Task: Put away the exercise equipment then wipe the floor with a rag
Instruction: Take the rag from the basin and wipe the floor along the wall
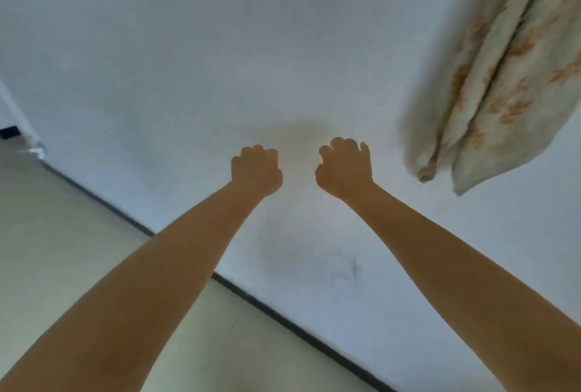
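Both bare arms reach forward from the bottom corners of the head view, and the two hands sit side by side near the middle, close together but not touching. The left hand [256, 171] is balled into a fist with the knuckles up and the fingers tucked under, and nothing shows in its grip. The right hand [345, 168] is also curled, its fingers bent downward and the little finger slightly apart from the others; nothing can be seen in it either, though the undersides of both hands are hidden. Behind the hands spreads a pale white wall [220, 45] with a faint brownish smudge just above and between the knuckles and some grey scuff marks lower down, between the forearms. A dark baseboard [283, 317] runs diagonally from the left edge to the bottom, dividing the wall from a pale greenish floor [78, 250] at lower left. At upper right hangs a cream curtain [503, 77] with orange floral print, its folds blurred and its lower edge well to the right of the right hand. No exercise equipment or rag appears anywhere in this view.
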Tool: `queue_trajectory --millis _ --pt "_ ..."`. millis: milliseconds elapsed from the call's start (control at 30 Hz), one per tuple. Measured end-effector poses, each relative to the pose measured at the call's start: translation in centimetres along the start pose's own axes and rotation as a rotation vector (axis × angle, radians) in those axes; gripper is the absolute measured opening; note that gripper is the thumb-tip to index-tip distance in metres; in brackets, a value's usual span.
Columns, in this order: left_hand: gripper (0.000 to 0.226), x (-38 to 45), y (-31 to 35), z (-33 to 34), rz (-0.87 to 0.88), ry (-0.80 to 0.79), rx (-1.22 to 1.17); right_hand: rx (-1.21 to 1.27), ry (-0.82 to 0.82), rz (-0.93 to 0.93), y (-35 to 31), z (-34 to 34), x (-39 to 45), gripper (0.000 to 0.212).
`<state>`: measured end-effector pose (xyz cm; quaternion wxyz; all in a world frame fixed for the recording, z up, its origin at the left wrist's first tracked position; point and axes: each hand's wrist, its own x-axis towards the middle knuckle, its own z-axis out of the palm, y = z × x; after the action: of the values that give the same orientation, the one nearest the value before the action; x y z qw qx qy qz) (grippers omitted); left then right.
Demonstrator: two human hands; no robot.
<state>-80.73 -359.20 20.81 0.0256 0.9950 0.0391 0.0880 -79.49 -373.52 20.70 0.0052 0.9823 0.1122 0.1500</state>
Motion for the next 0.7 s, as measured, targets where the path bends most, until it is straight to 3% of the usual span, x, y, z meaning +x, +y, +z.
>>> queue_trajectory --millis 133,300,500,700 --pt "0.037 -8.1 -9.2 6.0 -0.257 -0.261 0.013 0.113 -0.155 -0.168 -9.5 5.9 -2.7 0.037" --pt "0.038 -18.8 -19.6 10.3 -0.573 -0.439 0.023 0.194 -0.441 -0.4 -22.9 10.5 -7.3 0.039" --pt "0.037 -28.9 -31.6 11.6 -0.872 -0.522 0.008 0.188 -0.59 -0.721 -38.6 13.3 -13.1 0.043" --pt "0.037 -35.4 -42.2 13.0 -1.009 -0.558 -0.015 0.17 -0.668 -0.835 -51.9 14.8 -17.7 0.044"
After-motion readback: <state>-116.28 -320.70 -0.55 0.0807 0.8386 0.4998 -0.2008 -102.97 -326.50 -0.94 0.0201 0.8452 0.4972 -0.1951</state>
